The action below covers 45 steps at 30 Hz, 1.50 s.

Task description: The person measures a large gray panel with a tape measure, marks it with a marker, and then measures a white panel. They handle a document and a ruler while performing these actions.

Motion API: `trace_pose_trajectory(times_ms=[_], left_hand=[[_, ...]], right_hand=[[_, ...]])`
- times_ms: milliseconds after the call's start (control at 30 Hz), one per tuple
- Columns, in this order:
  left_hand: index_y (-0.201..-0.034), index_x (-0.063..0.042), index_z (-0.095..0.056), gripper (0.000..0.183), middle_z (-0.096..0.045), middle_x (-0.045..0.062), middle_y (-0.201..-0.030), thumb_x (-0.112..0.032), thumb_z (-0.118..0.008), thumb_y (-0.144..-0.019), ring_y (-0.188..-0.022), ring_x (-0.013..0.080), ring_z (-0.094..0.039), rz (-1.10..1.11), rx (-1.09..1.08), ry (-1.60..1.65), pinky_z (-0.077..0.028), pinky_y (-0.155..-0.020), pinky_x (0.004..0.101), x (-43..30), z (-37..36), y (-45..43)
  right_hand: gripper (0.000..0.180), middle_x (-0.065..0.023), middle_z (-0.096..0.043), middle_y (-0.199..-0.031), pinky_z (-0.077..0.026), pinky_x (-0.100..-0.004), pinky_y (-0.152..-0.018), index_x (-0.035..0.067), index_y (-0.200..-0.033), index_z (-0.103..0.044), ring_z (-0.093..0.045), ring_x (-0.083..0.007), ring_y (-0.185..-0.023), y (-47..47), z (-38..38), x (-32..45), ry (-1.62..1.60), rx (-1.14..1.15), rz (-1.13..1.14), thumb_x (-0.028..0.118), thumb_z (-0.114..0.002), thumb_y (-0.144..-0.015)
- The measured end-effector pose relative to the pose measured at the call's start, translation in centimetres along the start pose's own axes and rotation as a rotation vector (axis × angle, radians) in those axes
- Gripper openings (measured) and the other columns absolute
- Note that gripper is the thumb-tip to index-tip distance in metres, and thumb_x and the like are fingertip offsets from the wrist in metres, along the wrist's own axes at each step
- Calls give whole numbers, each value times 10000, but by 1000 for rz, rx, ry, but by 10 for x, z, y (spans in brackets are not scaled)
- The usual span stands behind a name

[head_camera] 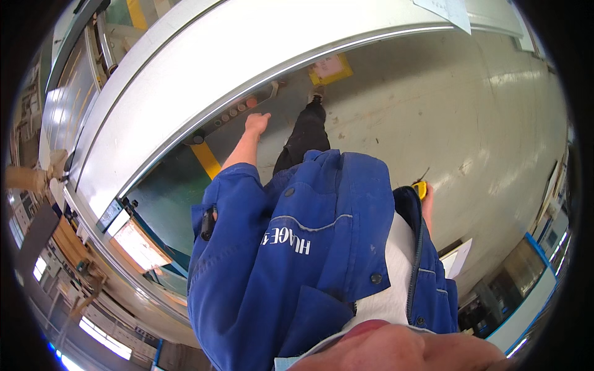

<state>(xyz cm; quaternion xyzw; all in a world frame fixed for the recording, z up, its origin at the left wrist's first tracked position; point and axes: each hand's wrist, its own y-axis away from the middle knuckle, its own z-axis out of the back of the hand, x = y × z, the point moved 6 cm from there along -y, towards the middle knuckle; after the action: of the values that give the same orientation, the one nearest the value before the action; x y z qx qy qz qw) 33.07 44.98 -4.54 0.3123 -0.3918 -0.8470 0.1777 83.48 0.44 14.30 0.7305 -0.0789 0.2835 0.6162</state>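
My left hand (pixel 258 123) is held out beside the edge of a large white machine panel (pixel 199 60). Its fingers look curled and I see nothing in them. Just beyond it, under the panel's edge, runs a row of push buttons (pixel 233 112) with a red mushroom button (pixel 251 102) at one end. Low at my right side, my right hand (pixel 429 197) grips a yellow tape measure (pixel 420 188). A thin dark strip or cord sticks out from the tape measure. My jacket hides part of that hand.
A yellow-bordered sign (pixel 331 68) lies on the grey floor (pixel 441 106) ahead of my foot. Paper sheets (pixel 448 13) hang over the panel's far edge. Left stands a board-topped stand (pixel 139 243); a blue-edged frame (pixel 524 301) is at lower right.
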Motion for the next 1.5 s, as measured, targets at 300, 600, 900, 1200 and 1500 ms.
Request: trace_pose_trajectory(times_ms=[300,600,900,1200,1500], left_hand=[[-1033,-35,-709,268,-701,56,-846,-290,-648,-982,-638,172,-639,224,193,469,-478,-543,322,-51,-65,-8],[-1109,3,-732,361,-759,78,-885,-308,-663,-941,-824,172,-711,-758,834,-52,-563,-793,331,-351,-167,59],[-1227,-16,-714,390,-755,194,-1006,-301,-659,-967,-937,291,-735,-1135,736,-236,-569,-871,387,-520,-151,180],[-1508,-99,-477,778,-526,182,-1411,-159,-838,-821,-1259,352,-593,-1272,486,-93,-486,-1077,413,-603,-125,205],[-1364,-107,-561,571,-600,169,-1303,-97,-782,-838,-1149,423,-631,-915,56,-177,-546,-932,452,-647,-134,196]], right_hand=[[374,-92,-694,-1000,-587,-357,-726,79,-1117,-657,-703,-246,-857,-35,5,0,298,-51,-12,436,-593,-1025],[369,-95,-660,-975,-561,-346,-658,78,-1121,-626,-691,-243,-848,-23,-57,58,333,-230,140,432,-606,-1018],[371,-96,-666,-1122,-539,-344,-757,45,-1197,-629,-675,-286,-1012,-74,-251,184,-218,310,121,375,-606,-1029],[386,-133,-604,-1249,-567,-361,-863,49,-1332,-503,-659,-254,-1060,-111,-420,264,1,874,-24,243,-619,-1020],[542,-169,-649,-1279,-574,-347,-919,-17,-1455,-480,-686,-239,-1110,-149,-468,320,595,1139,-154,241,-656,-1013]])
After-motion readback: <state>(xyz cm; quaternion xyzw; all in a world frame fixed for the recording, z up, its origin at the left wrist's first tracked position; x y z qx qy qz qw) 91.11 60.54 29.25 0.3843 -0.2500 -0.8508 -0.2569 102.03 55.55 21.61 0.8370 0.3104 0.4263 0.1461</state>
